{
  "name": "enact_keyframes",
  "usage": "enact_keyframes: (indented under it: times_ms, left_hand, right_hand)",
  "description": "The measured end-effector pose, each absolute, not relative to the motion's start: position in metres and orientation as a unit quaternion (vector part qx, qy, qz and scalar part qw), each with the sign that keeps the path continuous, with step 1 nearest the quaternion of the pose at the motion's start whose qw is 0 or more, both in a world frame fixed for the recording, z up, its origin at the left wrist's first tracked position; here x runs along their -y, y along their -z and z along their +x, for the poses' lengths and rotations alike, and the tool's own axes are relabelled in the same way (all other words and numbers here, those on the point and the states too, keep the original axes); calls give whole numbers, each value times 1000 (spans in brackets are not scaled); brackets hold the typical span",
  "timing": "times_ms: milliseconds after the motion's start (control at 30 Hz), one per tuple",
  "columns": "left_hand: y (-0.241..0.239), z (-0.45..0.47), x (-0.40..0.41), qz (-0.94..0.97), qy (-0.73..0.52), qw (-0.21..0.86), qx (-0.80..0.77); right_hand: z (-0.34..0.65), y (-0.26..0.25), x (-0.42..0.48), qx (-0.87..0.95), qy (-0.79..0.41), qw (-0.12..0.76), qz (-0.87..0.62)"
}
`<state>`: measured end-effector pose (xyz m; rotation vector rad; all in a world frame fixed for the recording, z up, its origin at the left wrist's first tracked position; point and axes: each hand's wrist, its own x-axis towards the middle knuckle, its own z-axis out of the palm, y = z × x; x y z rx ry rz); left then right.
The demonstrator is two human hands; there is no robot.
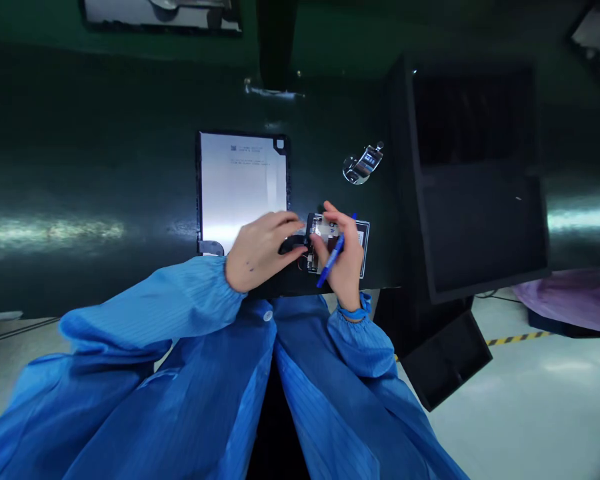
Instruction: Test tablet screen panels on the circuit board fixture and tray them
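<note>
My left hand (263,250) is closed, its thumb and fingers around a small black part (294,243) at the left edge of a circuit board (325,230). Thin wires show just below that part. My right hand (347,257) is over the board's right side, thumb and fingertips at its surface, with a blue pen (333,259) tucked slantwise across the fingers. Under the right hand a dark, white-edged plate (365,250) sticks out. Left of the board lies a flat silver-backed display panel (240,187) with a black frame; my left hand covers its lower right corner.
A shiny metal clip-like piece (364,165) lies on the dark green table (105,167). To the right stands a large black bin (485,233), with a smaller black box (447,360) below it. Another panel (163,17) lies at the far edge, behind a dark post (276,43).
</note>
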<state>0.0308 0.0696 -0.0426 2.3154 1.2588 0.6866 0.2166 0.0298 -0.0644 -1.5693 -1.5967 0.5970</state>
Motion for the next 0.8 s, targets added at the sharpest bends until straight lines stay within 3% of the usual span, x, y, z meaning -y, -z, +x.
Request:
enact_keyframes:
  times_ms: [100, 300, 467, 567, 700, 800]
  left_hand:
    - [16, -17, -65, 740, -324, 260, -528]
    - [5, -94, -49, 450, -292, 531, -656]
    - [17, -76, -74, 276, -345, 637, -631]
    - [12, -55, -90, 276, -366, 677, -576]
    - [-11, -17, -94, 342, -443, 659, -502]
    - [-23, 4, -90, 458, -425, 666, -408]
  right_hand:
    - [223, 57, -25, 649, -245, 413, -591]
    - [223, 54, -32, 807, -246, 202, -498]
    - [220, 63, -38, 811, -250, 189, -494]
    - [226, 57, -39, 797, -296, 211, -482]
    - [229, 26, -43, 689, -412, 372, -467]
    - [225, -1, -48, 609, -461, 448, -465]
